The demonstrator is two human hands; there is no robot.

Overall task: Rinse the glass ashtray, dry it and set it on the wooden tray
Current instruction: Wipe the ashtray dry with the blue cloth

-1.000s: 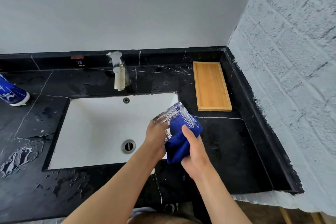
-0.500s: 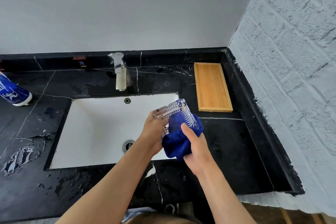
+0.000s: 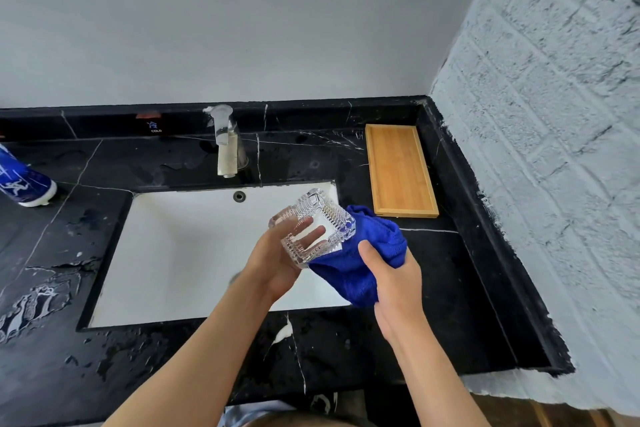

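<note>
Left hand cupped and gripping, right hand clenched, forearms converging

Grey wall behind; white-painted brick wall right; black marble counter, wet patches left.

Both hands sit over the right end of the sink. Left hand grips the ashtray; right hand bunches the blue cloth against the ashtray's right side.

Wooden tray lies at 1 o'clock from the hands, its top bare. Countertop between cloth and tray's near edge is open, nothing standing on it.

Brick wall closes the 3 o'clock side, just beyond the counter's raised black rim. Back wall closes 12 o'clock behind the tray.

Faucet stands at 11 o'clock, well apart from the tray. Blue bottle is far off at 9 o'clock. Wet patches cover the left counter.
</note>
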